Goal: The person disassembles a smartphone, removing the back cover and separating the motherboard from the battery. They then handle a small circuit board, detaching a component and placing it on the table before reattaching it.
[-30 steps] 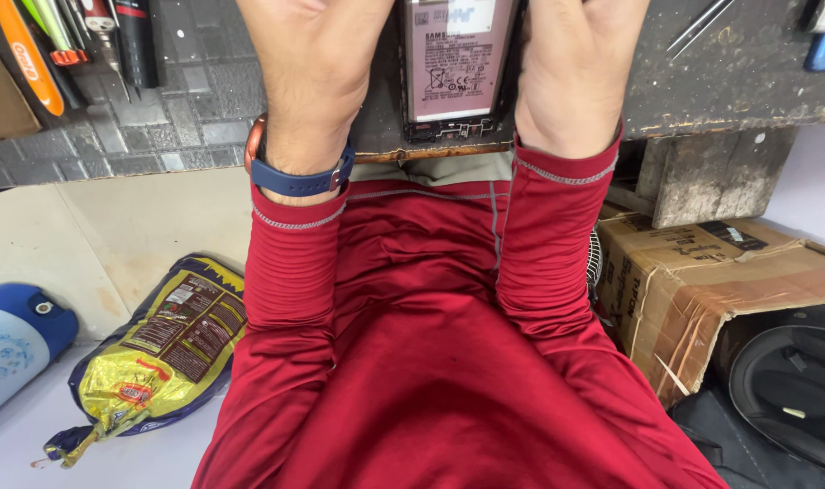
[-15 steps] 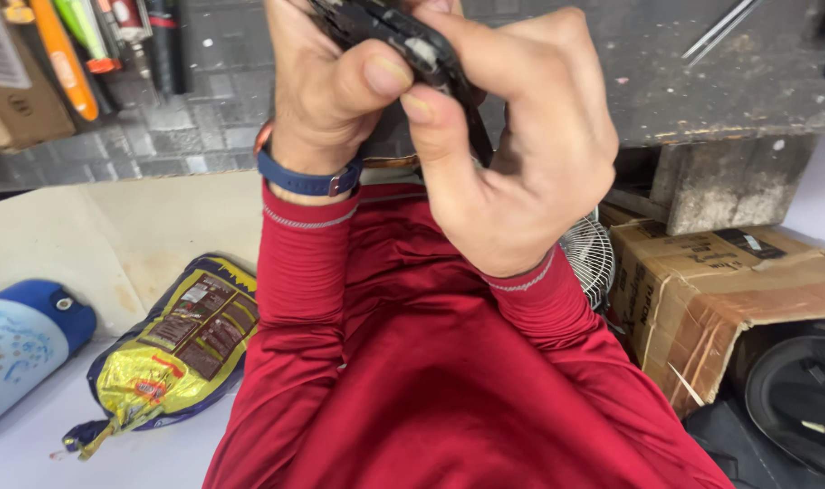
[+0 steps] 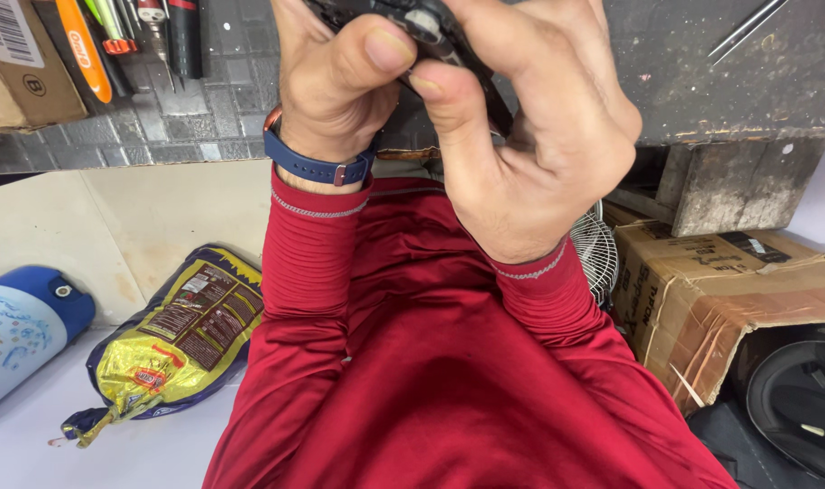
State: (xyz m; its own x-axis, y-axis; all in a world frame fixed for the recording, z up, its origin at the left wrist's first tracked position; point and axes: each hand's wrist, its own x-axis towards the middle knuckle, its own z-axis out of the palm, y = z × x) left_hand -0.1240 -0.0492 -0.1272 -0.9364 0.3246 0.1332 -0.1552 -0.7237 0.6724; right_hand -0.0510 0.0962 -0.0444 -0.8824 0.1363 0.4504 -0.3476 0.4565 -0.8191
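Observation:
My left hand (image 3: 335, 81) and my right hand (image 3: 530, 127) are raised close to the camera, both gripping a small flat black device (image 3: 431, 27) with dark parts on its face. The left thumb presses on its near edge and the right thumb and fingers wrap over its right side. Most of the device is hidden behind my fingers and cut off by the top of the view. A blue wristband (image 3: 317, 167) sits on my left wrist. Both arms wear red sleeves.
A dark workbench (image 3: 720, 81) runs across the top, with hand tools (image 3: 114, 36) and a cardboard box (image 3: 23, 63) at upper left. Below lie a yellow and blue packet (image 3: 172, 340), a blue cylinder (image 3: 19, 330), a brown carton (image 3: 729, 290), a small fan (image 3: 594, 249) and a black helmet-like object (image 3: 802, 407).
A second ago my hands held the device flat and upright against the bench. Since then they have lifted it toward the camera, tilted it, and closed around it.

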